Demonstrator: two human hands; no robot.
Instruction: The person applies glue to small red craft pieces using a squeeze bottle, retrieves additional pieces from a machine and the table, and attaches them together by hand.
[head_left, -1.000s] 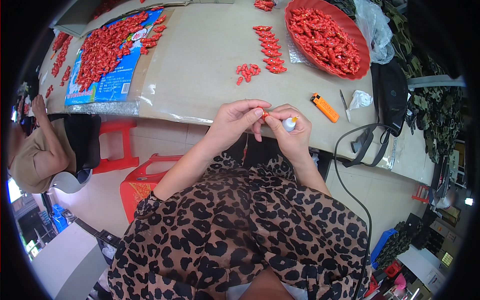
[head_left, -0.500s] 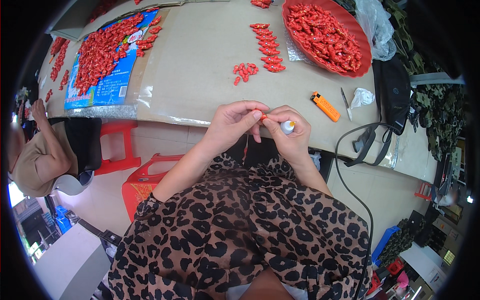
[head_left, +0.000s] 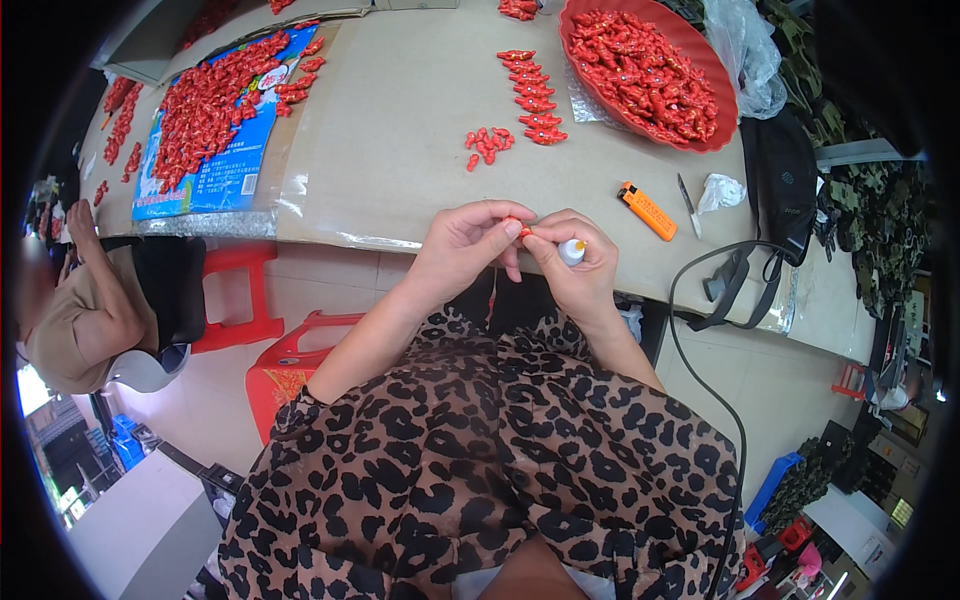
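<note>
Close to the table's front edge, my left hand [head_left: 462,248] pinches a small glossy red piece [head_left: 524,231] between thumb and fingers. My right hand [head_left: 580,278] meets it from the other side, thumb and forefinger closed at the same piece. Tucked in the curled fingers of that right hand is a small white bottle [head_left: 571,252] with a yellow tip. Fingers cover most of the red piece, so its full shape is hidden. Beyond the hands lies a loose cluster of small red pieces [head_left: 489,143], with a column of larger red figures [head_left: 533,90] behind it.
A red scalloped bowl [head_left: 727,112] heaped with red figures stands far right. Right of my hands lie an orange cutter [head_left: 647,211], a slim blade [head_left: 689,206] and crumpled tissue [head_left: 721,192]. Many red pieces cover blue printed cardboard [head_left: 221,190]. A person [head_left: 90,330] sits at left.
The view has shifted very slightly. Both hands keep almost the same pose around the red piece, and the white bottle tilts a little in my right hand.
</note>
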